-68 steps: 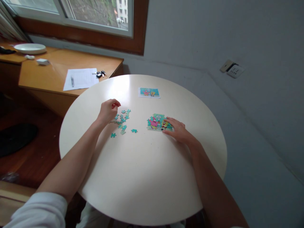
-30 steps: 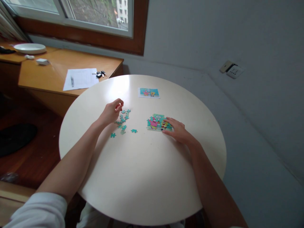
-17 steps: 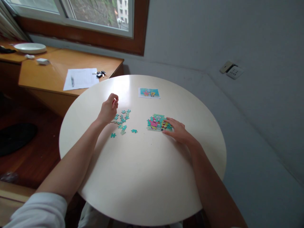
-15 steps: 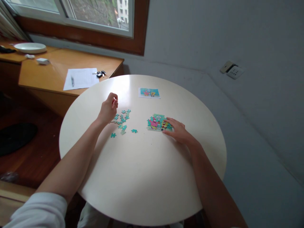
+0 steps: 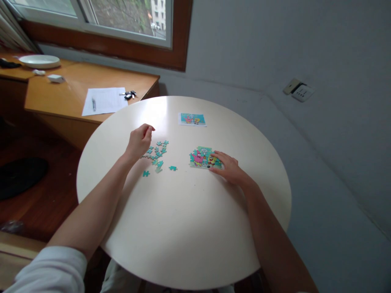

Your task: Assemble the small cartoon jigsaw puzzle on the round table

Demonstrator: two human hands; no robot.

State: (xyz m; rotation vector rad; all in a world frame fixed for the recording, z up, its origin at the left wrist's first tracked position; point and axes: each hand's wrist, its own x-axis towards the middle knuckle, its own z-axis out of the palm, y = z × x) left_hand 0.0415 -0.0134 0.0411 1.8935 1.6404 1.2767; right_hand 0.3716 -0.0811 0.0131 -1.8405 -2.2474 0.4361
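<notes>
My left hand (image 5: 141, 139) hovers above the loose jigsaw pieces (image 5: 157, 152), its fingertips pinched together. Whatever they hold, if anything, is too small to make out. Those pieces are teal and lie scattered left of the table's middle, several close together and a few apart toward me. To their right lies a partly assembled jigsaw puzzle (image 5: 201, 158) with a pink, a pale and a yellow cartoon figure. My right hand (image 5: 228, 166) rests at its right end, fingers stretched over the edge and thumb apart along the lower side. Part of that end is hidden under the hand.
A printed picture card (image 5: 192, 119) with similar figures lies farther back on the round white table (image 5: 183, 228). A wooden desk (image 5: 73, 79) at the back left bears paper (image 5: 105, 100), a pen, keys (image 5: 130, 95) and a white dish (image 5: 39, 61).
My left hand has turned slightly, with its fingertips now pointing right and pinched closer together. My right hand and the assembled puzzle have stayed put.
</notes>
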